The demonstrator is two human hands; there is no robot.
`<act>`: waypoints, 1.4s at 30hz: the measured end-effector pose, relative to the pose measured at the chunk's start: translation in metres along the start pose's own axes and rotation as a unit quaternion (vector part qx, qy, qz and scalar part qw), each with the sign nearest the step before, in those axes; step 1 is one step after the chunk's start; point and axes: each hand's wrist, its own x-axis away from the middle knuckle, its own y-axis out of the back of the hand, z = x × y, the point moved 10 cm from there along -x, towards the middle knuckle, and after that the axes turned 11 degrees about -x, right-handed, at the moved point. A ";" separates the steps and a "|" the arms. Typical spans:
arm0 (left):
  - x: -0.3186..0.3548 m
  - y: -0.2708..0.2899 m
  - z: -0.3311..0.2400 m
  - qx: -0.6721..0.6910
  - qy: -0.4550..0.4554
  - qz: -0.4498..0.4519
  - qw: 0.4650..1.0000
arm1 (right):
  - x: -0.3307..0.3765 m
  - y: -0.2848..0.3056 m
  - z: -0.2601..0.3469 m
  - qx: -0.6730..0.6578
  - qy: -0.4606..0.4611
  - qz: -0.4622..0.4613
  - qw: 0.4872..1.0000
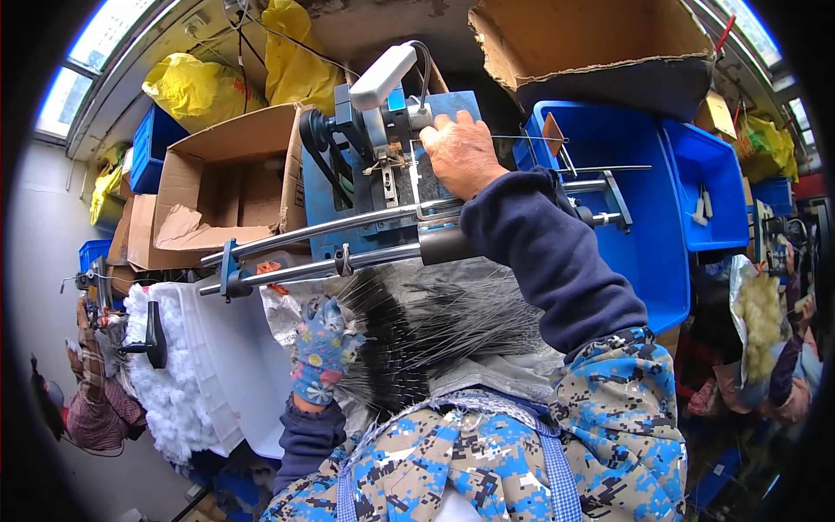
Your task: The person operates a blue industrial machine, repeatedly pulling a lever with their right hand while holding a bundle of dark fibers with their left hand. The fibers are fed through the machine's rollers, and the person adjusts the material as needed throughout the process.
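My bare right hand [467,155] is closed over the right side of a blue bench machine [383,196], its fingers curled next to a white cylindrical part. What lies under the palm is hidden. My left hand [323,350], in a blue flowered glove, is at the left edge of a pile of thin wires [470,317]. Its fingers look bent together; whatever they hold is too small to make out. Dark bristle-like strands [380,335] lie close beside that glove. Two metal rails [326,228] cross in front of the machine, above the wires.
Open cardboard boxes stand at the left [230,187] and far right [591,52]. A large blue bin [644,261] flanks my right arm. White fluffy fibre [170,374] lies at left beside a white tray [235,348]. Other people work at both sides. Yellow bags [196,83] sit behind.
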 end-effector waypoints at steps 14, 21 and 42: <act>-0.019 0.026 -0.037 0.043 -0.018 -0.056 0.997 | 0.003 0.004 0.001 0.001 -0.003 -0.012 1.000; -0.015 0.012 -0.032 0.083 0.026 -0.009 0.996 | -0.004 -0.003 -0.009 -0.065 -0.019 0.002 0.998; -0.032 0.032 -0.081 0.055 -0.104 -0.080 0.990 | 0.050 0.020 -0.029 -0.122 -0.066 -0.001 0.990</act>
